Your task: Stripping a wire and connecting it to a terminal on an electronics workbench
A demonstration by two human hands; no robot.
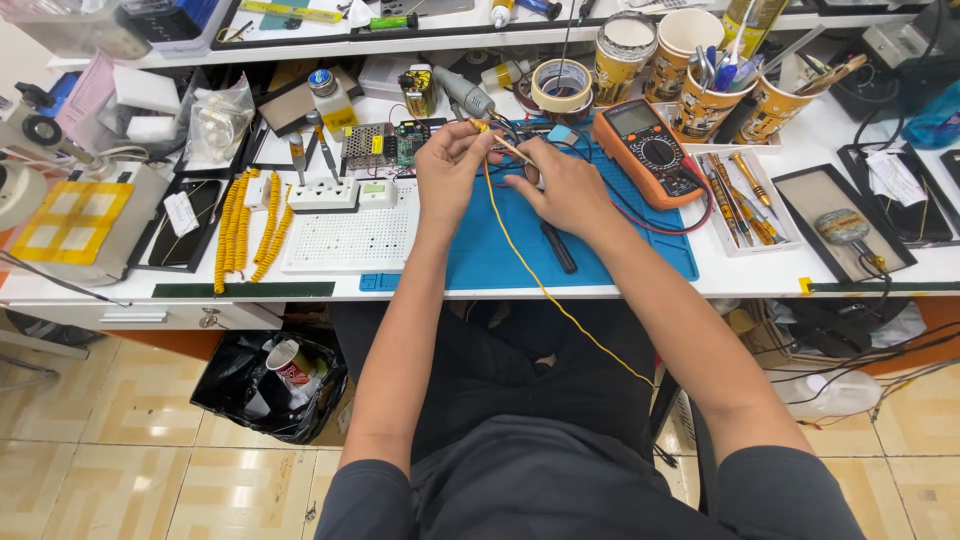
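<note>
My left hand (447, 172) and my right hand (562, 186) meet over the blue work mat (640, 255) on the white bench. The left fingers pinch the end of a long yellow wire (520, 255) near its tip. That wire trails down off the bench edge and across my lap. The right hand holds a thin probe-like tool (510, 148) whose tip touches the wire end by the left fingers. A black pen-shaped tool (558, 247) lies on the mat below my right hand.
An orange multimeter (648, 150) sits right of my hands with red and black leads. A green circuit board (390, 145), white perforated plate (360, 238), tape roll (561, 86), cups of tools (700, 95), screwdriver tray (745, 200) and yellow coiled strips (250, 230) crowd the bench. A black bin bag (270, 385) stands below.
</note>
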